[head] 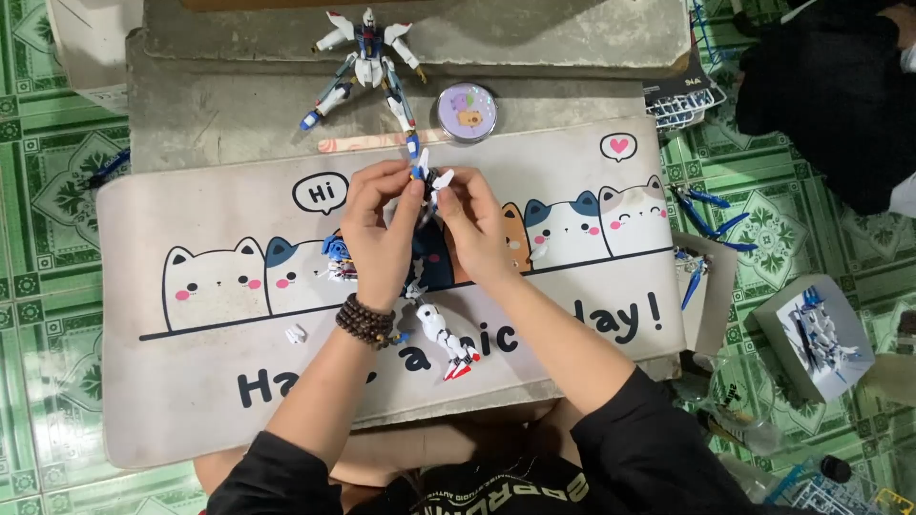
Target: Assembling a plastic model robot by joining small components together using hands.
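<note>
My left hand and my right hand meet over the cat-printed desk mat, both pinching a small white, blue and black model robot part held between the fingertips. A bead bracelet sits on my left wrist. Below the hands a white model leg with red foot hangs or lies on the mat. A blue and white model piece lies just left of my left hand. A tiny white part rests on the mat further left.
An assembled white and blue robot figure lies on the concrete slab beyond the mat, next to a round lilac tin. Blue parts, a box and plastic runners sit on the green tiled floor at right. Another person in black sits top right.
</note>
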